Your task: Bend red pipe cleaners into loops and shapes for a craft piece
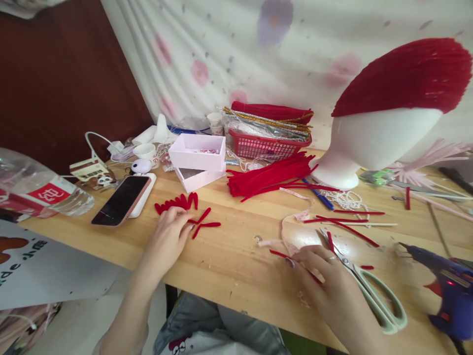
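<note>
My left hand [170, 235] rests on the table, fingers closed at one end of a bent red pipe cleaner [204, 215]. Another bent red pipe cleaner [207, 225] lies just beside the fingertips. Behind that hand, several short folded red loops [178, 201] form a row, partly covered by the fingers. My right hand [325, 278] is closed on a longer red pipe cleaner [278, 253], which sticks out to the left and shows again under the fingers. Scissors [380, 291] with pale green handles lie beside this hand, blades partly open.
A blue glue gun [443, 276] with a lit red light lies at right. A red bundle of pipe cleaners [269, 175], white boxes [197, 155] and a red basket [266, 145] stand behind. Phone [121, 197] and bottle [44, 190] are left; a white mannequin head [373, 138] is right.
</note>
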`<state>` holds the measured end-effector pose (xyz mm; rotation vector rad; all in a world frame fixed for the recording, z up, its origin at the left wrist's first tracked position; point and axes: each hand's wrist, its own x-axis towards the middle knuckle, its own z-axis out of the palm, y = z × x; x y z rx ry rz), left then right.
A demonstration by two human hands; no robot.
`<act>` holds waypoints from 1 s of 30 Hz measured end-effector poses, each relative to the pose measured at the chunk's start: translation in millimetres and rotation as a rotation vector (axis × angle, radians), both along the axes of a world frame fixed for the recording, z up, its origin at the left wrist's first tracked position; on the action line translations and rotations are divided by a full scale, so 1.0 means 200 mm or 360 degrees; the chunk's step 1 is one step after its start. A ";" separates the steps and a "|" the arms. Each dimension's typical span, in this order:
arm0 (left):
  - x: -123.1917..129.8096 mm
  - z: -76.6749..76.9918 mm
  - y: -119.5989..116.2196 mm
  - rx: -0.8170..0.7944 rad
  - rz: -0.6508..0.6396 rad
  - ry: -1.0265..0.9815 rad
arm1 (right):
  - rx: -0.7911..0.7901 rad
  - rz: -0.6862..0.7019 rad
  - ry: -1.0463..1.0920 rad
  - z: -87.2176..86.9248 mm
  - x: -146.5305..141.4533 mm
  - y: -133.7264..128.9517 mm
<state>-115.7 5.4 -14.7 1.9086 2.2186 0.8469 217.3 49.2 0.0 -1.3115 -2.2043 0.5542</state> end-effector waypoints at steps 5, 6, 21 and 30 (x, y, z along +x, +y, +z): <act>0.03 -0.02 0.04 -0.0012 -0.0079 -0.0081 | 0.0445 -0.0281 -0.0156 -0.06 -0.13 0.02; 0.04 -0.03 0.04 -0.0006 -0.0072 -0.0119 | 0.0489 -0.0309 -0.0119 -0.06 -0.18 0.02; 0.08 -0.01 -0.06 0.0225 0.0225 -0.1578 | 0.0104 0.0086 -0.0385 -0.07 -0.80 0.10; 0.11 0.02 -0.10 0.0120 0.0017 -0.1307 | -0.0268 0.0527 -0.0008 0.21 -0.65 0.09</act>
